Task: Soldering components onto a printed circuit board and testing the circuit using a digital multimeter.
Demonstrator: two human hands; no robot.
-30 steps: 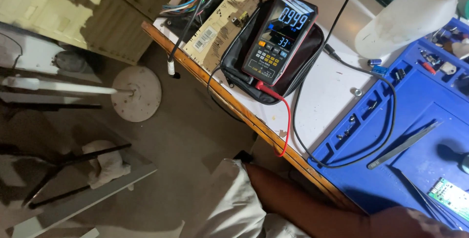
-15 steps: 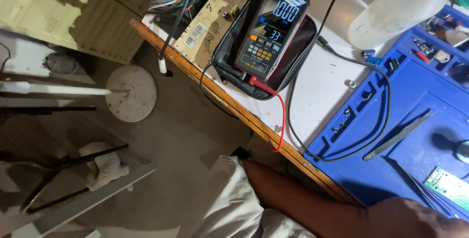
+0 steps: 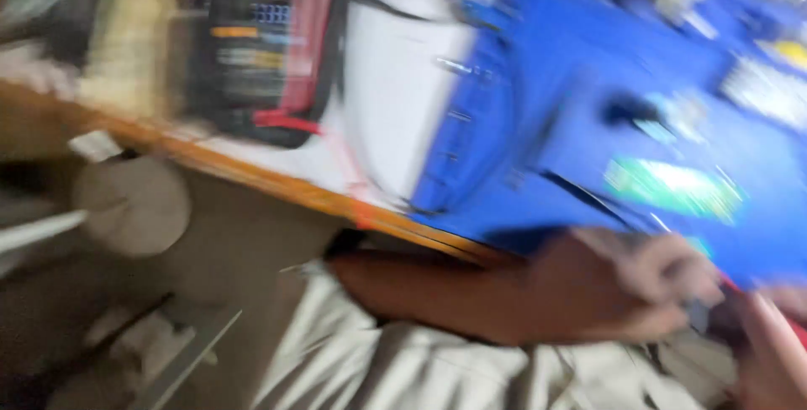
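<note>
Lying blurred on the blue mat (image 3: 538, 107), a green rectangular board (image 3: 672, 189).

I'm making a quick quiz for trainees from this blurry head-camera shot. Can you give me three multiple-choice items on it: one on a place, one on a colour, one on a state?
1. Where is the green board?
A. on the mat
B. on the floor
C. on the meter

2. What colour is the mat?
A. yellow
B. blue
C. grey

3. How does the left hand stand?
A. flat on the floor
B. gripping the meter
C. fingers curled at the bench's near edge

Key:
1 A, the green board lies on the mat, past the left hand.
2 B, the mat is plainly blue beside the white bench top.
3 C, the left hand is curled by the near edge, close to the right hand; blur hides whether it holds anything. The meter stands far off at the left.
</note>
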